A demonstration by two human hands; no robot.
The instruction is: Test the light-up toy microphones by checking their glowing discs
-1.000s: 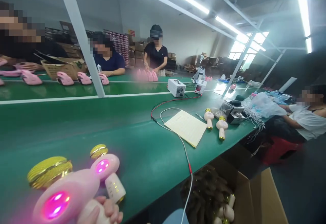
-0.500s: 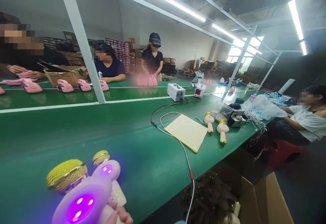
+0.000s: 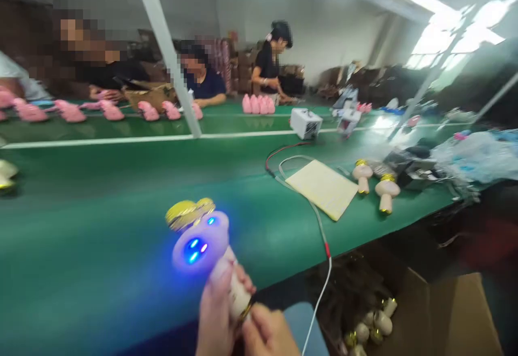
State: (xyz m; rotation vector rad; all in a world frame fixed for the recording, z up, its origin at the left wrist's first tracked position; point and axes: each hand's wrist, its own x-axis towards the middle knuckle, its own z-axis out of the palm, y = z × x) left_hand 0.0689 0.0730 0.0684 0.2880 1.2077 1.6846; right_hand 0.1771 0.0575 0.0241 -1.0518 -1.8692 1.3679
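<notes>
Two toy-like microphones (image 3: 202, 242) with gold mesh heads overlap in front of me, their round bodies glowing blue with a small pink-red light. My left hand (image 3: 218, 302) is closed around the pale handles. At the lower, gold-rimmed end of a handle, my right hand (image 3: 269, 331) has its fingers pressed together against it. The fingers partly cover the handles, so what the right fingertips do is hidden.
Beside a cream paper sheet (image 3: 321, 189) runs a white cable (image 3: 324, 286). Two more microphones (image 3: 386, 191) lie to the right on the green bench (image 3: 133, 199). Below is a cardboard box (image 3: 449, 313) containing microphones. Co-workers sit and stand beyond pink items (image 3: 259, 104) and a white power unit (image 3: 305, 123).
The microphones have moved right and away from the camera, and their lights turned from purple to mostly blue. My right hand has come to the handle's end. The view has shifted left.
</notes>
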